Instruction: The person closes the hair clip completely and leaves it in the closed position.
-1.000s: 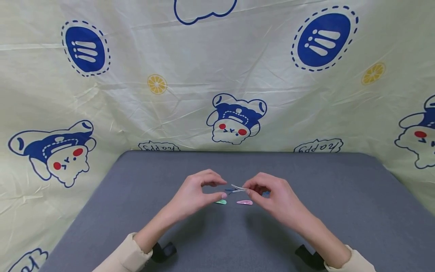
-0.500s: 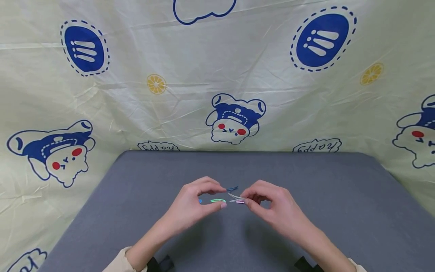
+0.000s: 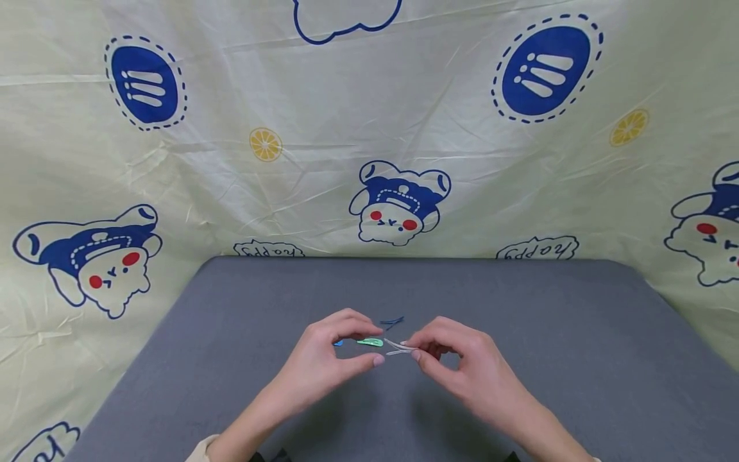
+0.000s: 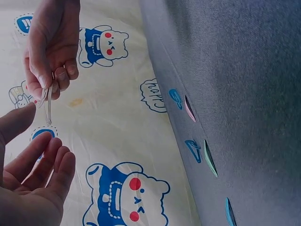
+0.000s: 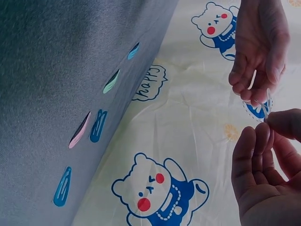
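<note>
My right hand (image 3: 464, 356) pinches a pale snap hair clip (image 3: 397, 351) between thumb and fingers, above the table. The clip's two arms are spread apart, pointing left. My left hand (image 3: 331, 350) is just left of it, thumb and fingers apart with nothing held between them. In the right wrist view the pale clip (image 5: 268, 106) stands upright at the right fingertips, below the other hand. Beyond the hands lie a dark blue clip (image 3: 392, 321), a green clip (image 3: 371, 342) and a partly hidden blue clip (image 3: 338, 343).
On the grey tabletop (image 3: 491, 289), the right wrist view also shows a pink clip (image 5: 80, 130) and another blue clip (image 5: 61, 187); my right hand covers these in the head view. A printed cloth (image 3: 323, 96) hangs behind the table.
Both hands have come lower and nearer to me, the pale clip moving along with the right hand. The dark blue clip on the table is now uncovered, while the pink one is hidden in the head view.
</note>
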A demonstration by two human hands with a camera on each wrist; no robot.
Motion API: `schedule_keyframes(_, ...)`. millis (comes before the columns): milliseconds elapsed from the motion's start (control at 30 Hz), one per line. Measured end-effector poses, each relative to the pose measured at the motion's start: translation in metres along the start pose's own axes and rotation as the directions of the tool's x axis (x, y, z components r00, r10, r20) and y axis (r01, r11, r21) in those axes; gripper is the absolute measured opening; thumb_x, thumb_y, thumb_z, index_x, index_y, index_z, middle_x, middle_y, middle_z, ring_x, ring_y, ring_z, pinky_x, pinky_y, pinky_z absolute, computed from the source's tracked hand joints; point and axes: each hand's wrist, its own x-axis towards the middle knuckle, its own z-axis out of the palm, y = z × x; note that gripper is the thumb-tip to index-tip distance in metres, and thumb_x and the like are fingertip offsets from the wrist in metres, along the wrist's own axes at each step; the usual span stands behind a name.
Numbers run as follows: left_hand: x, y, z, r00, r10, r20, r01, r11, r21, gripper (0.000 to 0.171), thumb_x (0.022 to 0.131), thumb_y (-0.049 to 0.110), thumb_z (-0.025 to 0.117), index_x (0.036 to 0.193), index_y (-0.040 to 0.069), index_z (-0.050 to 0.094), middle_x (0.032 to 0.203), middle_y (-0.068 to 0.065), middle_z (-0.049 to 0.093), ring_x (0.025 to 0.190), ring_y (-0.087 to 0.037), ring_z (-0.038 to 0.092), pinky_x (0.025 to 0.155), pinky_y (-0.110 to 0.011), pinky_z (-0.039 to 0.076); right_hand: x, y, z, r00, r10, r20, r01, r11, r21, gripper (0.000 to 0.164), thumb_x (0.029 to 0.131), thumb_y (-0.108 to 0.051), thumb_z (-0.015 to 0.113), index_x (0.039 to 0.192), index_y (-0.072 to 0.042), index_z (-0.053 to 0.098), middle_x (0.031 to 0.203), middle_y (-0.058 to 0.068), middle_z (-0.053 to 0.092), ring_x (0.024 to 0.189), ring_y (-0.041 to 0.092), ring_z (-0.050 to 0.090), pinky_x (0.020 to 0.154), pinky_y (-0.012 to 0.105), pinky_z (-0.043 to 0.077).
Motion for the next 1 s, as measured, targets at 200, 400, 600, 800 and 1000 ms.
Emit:
schedule_keyframes(200, -0.0023, 0.0038, 0.0017, 0.998, -0.062, -0.007, 0.061, 0.998, -0.034, 0.028, 0.082, 0.027, 0.082, 0.107, 0.034, 0.072, 0.107, 0.016, 0.065, 0.099, -0.009, 0.062, 0.091, -0.036, 0.049, -0.0034, -0.0032, -0.0004, 0.999, 0.046, -0.016, -0.046, 0.999, 0.003, 0.021, 0.09, -0.014, 0.074, 0.097, -0.034, 0.071, 0.09, -0.016, 0.062, 0.077, 0.008, 0.059, 0.071, 0.027, 0.053)
schedule_keyframes(400, -0.0034, 0.0045, 0.0037, 0.997, -0.074, -0.021, 0.073, 0.996, -0.047, 0.028, 0.081, 0.025, 0.083, 0.107, 0.032, 0.073, 0.107, 0.016, 0.065, 0.098, -0.01, 0.062, 0.092, -0.035, 0.049, -0.0035, -0.0039, -0.0004, 0.998, 0.061, -0.032, -0.061, 0.998, 0.007, 0.02, 0.09, -0.016, 0.073, 0.097, -0.035, 0.07, 0.091, -0.016, 0.062, 0.078, 0.008, 0.059, 0.071, 0.027, 0.053)
schedule_keyframes(600, -0.0033, 0.0032, 0.0049, 0.996, -0.082, -0.021, 0.081, 0.995, -0.061, 0.027, 0.082, 0.027, 0.082, 0.106, 0.033, 0.072, 0.108, 0.013, 0.065, 0.099, -0.01, 0.061, 0.092, -0.035, 0.049, -0.004, -0.002, 0.0021, 0.998, 0.023, -0.053, -0.022, 1.0, 0.003, 0.021, 0.09, -0.015, 0.073, 0.097, -0.034, 0.071, 0.092, -0.016, 0.063, 0.078, 0.007, 0.059, 0.071, 0.026, 0.053)
schedule_keyframes(800, -0.0034, 0.0026, 0.0067, 0.995, -0.101, -0.014, 0.1, 0.993, -0.067, 0.027, 0.082, 0.027, 0.082, 0.106, 0.032, 0.072, 0.108, 0.013, 0.065, 0.101, -0.01, 0.06, 0.092, -0.037, 0.049, -0.0035, -0.0008, 0.0047, 0.998, 0.033, -0.05, -0.031, 0.999, 0.023, 0.018, 0.091, -0.016, 0.072, 0.098, -0.032, 0.071, 0.093, -0.016, 0.062, 0.079, 0.007, 0.06, 0.073, 0.027, 0.054)
schedule_keyframes(1000, -0.0031, 0.0022, 0.0093, 0.995, -0.103, -0.006, 0.102, 0.993, -0.054, 0.027, 0.082, 0.024, 0.082, 0.106, 0.031, 0.073, 0.107, 0.014, 0.065, 0.101, -0.009, 0.06, 0.093, -0.035, 0.049, -0.0036, 0.001, 0.0079, 0.998, -0.001, -0.069, 0.002, 1.0, 0.022, 0.022, 0.09, -0.012, 0.072, 0.098, -0.033, 0.071, 0.093, -0.017, 0.061, 0.079, 0.006, 0.06, 0.071, 0.027, 0.053)
